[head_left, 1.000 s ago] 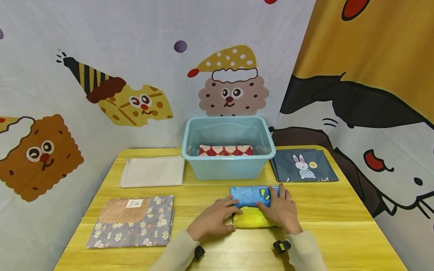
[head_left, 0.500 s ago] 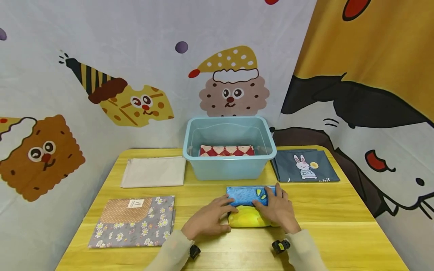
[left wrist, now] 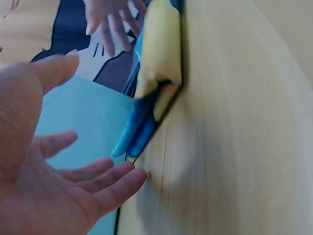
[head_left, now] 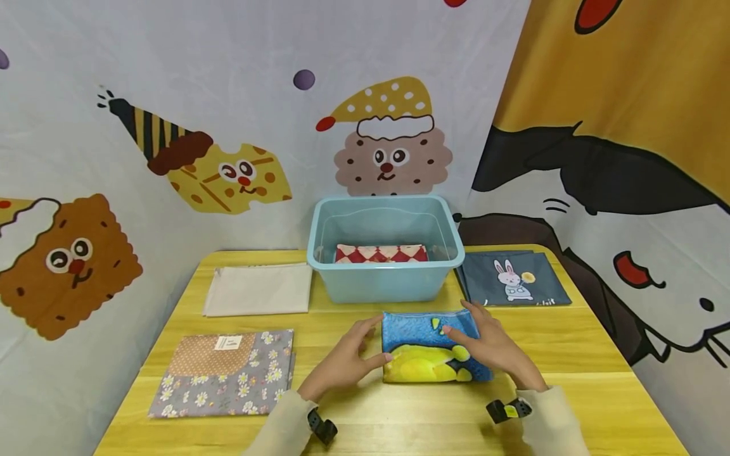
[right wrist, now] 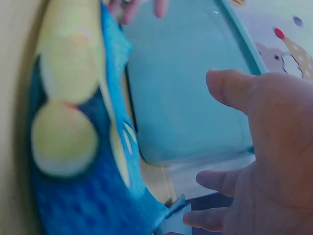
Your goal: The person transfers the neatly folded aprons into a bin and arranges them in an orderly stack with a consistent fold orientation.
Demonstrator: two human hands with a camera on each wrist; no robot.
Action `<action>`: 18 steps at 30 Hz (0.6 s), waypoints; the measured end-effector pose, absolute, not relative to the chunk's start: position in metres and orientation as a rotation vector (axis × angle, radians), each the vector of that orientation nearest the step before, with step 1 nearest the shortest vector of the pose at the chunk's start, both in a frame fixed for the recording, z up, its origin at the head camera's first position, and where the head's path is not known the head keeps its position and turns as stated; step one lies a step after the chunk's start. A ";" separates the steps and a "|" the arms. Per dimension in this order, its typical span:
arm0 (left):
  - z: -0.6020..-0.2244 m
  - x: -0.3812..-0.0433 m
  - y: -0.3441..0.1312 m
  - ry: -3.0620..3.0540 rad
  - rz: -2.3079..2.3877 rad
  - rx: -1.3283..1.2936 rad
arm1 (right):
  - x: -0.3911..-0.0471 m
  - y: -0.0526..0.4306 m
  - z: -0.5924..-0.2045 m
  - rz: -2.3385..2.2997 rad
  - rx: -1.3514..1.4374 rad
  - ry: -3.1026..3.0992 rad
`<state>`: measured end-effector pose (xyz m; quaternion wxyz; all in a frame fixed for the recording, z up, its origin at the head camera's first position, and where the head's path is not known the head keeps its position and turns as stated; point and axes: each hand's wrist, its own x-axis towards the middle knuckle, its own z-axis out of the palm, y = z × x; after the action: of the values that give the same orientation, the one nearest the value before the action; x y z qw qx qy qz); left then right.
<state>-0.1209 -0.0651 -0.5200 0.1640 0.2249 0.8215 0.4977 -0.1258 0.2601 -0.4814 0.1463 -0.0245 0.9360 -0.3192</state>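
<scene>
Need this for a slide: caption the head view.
Left hand and right hand at either end of a folded blue-and-yellow cloth, before a blue bin.

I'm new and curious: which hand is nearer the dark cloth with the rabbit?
Right. The right hand is just in front of the rabbit cloth, by the right end of the blue-yellow cloth; the left hand is farther, by the other end.

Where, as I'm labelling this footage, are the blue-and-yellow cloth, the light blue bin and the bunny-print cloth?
Blue-and-yellow cloth (head_left: 423,357), head view: its yellow patch.
Light blue bin (head_left: 384,285), head view: its front wall.
Bunny-print cloth (head_left: 509,278), head view: the rabbit's face.
</scene>
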 end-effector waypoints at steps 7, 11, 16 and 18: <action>-0.518 -0.123 -0.065 2.089 1.723 0.328 | -0.132 0.285 -0.470 -1.141 0.066 2.419; -0.516 -0.125 -0.064 1.913 1.833 0.173 | -0.134 0.296 -0.469 -1.246 0.175 2.293; -0.516 -0.128 -0.062 1.770 1.913 0.043 | -0.139 0.304 -0.472 -1.283 0.283 2.182; -0.516 -0.129 -0.061 1.745 1.929 0.008 | -0.140 0.304 -0.473 -1.279 0.304 2.159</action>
<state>-0.1290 -0.0608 -0.5161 0.2669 0.0031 0.6465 0.7147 -0.1399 0.3045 -0.4733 0.3018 0.1148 0.8142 -0.4824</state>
